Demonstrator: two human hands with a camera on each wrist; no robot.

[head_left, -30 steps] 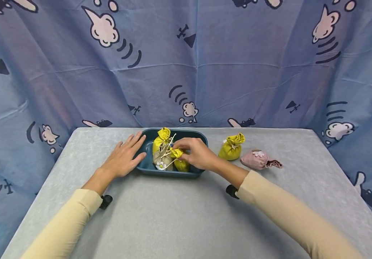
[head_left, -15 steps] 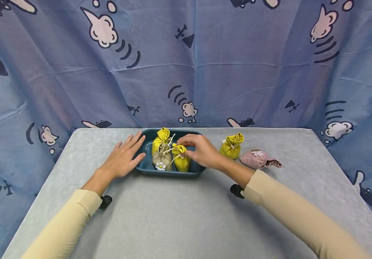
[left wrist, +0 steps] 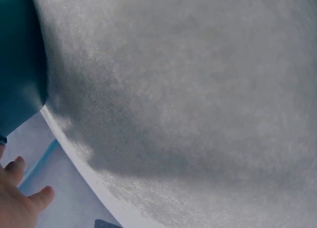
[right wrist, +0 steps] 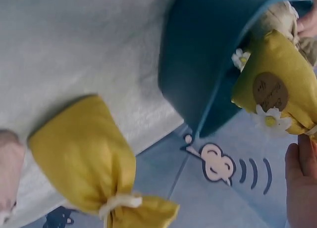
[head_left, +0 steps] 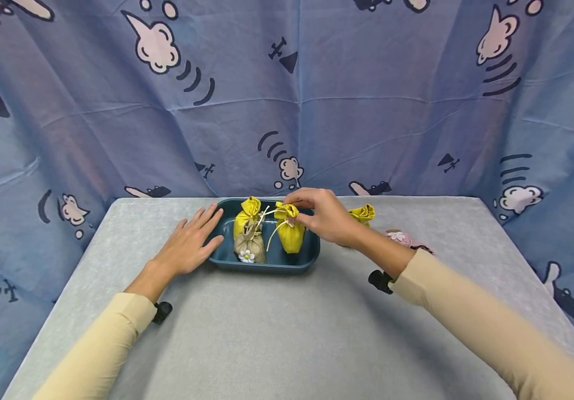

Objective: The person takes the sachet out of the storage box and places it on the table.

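My right hand (head_left: 328, 216) pinches a yellow drawstring sachet (head_left: 292, 236) by its gathered neck, over the right part of a dark teal tray (head_left: 261, 268). In the right wrist view this sachet (right wrist: 270, 82) shows a brown round label and a white flower. My left hand (head_left: 185, 244) rests with fingers spread at the tray's left rim; the left wrist view catches only some of its fingertips. Inside the tray, on the left, a beige sachet (head_left: 249, 244) with a daisy stands in front of another yellow sachet (head_left: 248, 214).
Right of the tray, a yellow sachet (right wrist: 89, 156) stands on the grey-topped table (head_left: 266, 333), partly hidden by my right hand in the head view. A pink sachet (head_left: 399, 238) lies beyond it, mostly covered by my forearm. A blue patterned curtain (head_left: 236, 72) hangs behind.
My right hand has lifted the yellow sachet up and moved it to the right, away from the beige one. The left hand stays at the tray's rim.
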